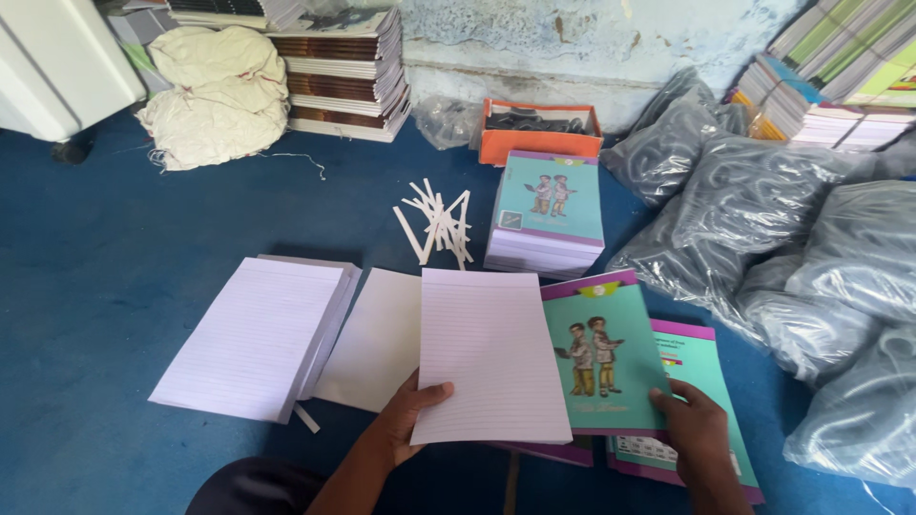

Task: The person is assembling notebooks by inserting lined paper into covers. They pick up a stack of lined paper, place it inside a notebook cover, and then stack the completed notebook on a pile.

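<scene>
My left hand [405,420] grips the lower left edge of a sheaf of white lined pages [489,355], thumb on top. The pages lie partly over a teal and purple notebook cover [603,355] with two drawn figures. My right hand [697,434] rests on the lower right corner of that cover, fingers flat, over another teal cover [711,367] beneath it. Left of my left hand lie a blank white sheet [377,339] and a stack of lined pages [258,334].
On the blue floor [105,286] stand a pile of finished teal notebooks [547,215], loose white paper strips [439,224], an orange box [539,132], grey plastic bags [773,238] at right, book stacks [343,76] and a cloth bundle [219,91] at back.
</scene>
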